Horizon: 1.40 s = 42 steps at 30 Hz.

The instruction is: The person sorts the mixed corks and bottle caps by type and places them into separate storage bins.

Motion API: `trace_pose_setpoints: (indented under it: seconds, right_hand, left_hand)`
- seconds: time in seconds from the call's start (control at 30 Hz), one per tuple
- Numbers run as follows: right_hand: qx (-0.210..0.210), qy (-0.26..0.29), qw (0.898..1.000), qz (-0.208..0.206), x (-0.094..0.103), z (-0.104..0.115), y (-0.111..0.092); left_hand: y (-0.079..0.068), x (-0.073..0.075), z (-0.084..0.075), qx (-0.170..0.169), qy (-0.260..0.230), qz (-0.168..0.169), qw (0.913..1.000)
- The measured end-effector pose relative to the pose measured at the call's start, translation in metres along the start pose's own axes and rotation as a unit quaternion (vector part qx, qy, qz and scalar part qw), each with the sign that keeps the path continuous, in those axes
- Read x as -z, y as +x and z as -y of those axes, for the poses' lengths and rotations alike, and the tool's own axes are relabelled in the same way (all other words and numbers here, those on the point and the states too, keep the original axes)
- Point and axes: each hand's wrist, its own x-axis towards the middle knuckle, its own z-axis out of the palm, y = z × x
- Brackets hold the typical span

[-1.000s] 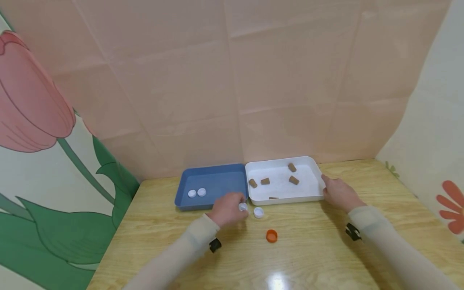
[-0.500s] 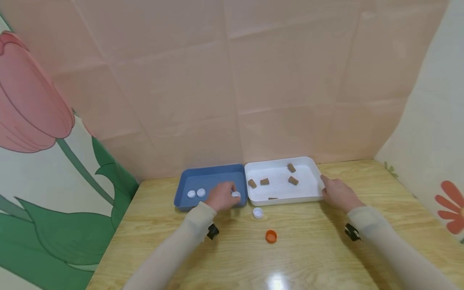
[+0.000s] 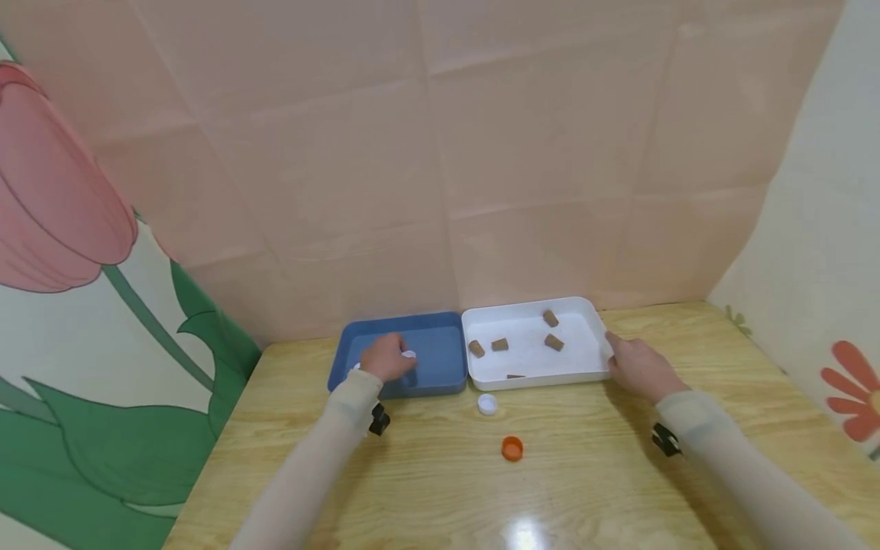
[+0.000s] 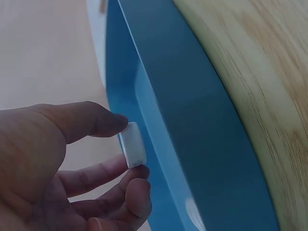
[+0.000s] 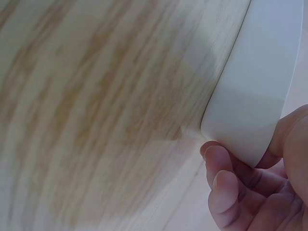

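Note:
My left hand [image 3: 386, 357] is over the blue tray [image 3: 443, 363], pinching a white bottle cap [image 4: 133, 145] between thumb and fingertips. In the left wrist view the cap stands on edge between them, beside the tray's wall. Another white cap [image 4: 193, 214] shows in part inside the blue tray; my left hand mostly hides that area in the head view. My right hand [image 3: 642, 369] grips the right end of the white tray [image 3: 550, 380], thumb at its rim and fingers against the outside wall. Several brown cork stoppers [image 3: 554, 342] lie scattered in the white tray.
The two trays stand side by side near the back of the wooden table [image 3: 426, 473]. In front of them lie a white cap [image 3: 487, 404] and an orange cap [image 3: 512, 448]. A pinkish sheet [image 3: 440, 153] hangs behind the table.
My left hand has carried the white cap from the table in front of the trays leftward, over the blue tray's wall. My right hand stays on the white tray.

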Motion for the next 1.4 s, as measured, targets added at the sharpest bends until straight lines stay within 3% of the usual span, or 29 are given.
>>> trace_pose_setpoints:
  seconds: [0.2,0.37,0.5,0.73,1.4]
  right_hand:
    - [0.003,-0.003,1.0,0.0,0.002,0.002,0.0]
    - [0.003,-0.005,1.0,-0.001,0.003,0.003,-0.001]
    - [0.0,-0.005,1.0,0.005,0.005,0.004,-0.001]
    - [-0.007,-0.005,1.0,0.014,0.006,0.006,-0.001]
    - [-0.001,-0.008,1.0,0.006,0.002,0.003,0.0]
  left_hand:
    - [0.008,0.001,0.023,0.037,0.018,0.014,0.9991]
    - [0.011,0.006,0.032,0.065,0.049,0.037,0.996]
    - [0.011,0.011,0.035,0.076,0.057,0.05,0.9942]
    - [0.006,0.016,0.036,0.068,0.066,0.049,0.9943]
    - [0.01,0.025,0.041,0.087,0.04,0.057,0.9938]
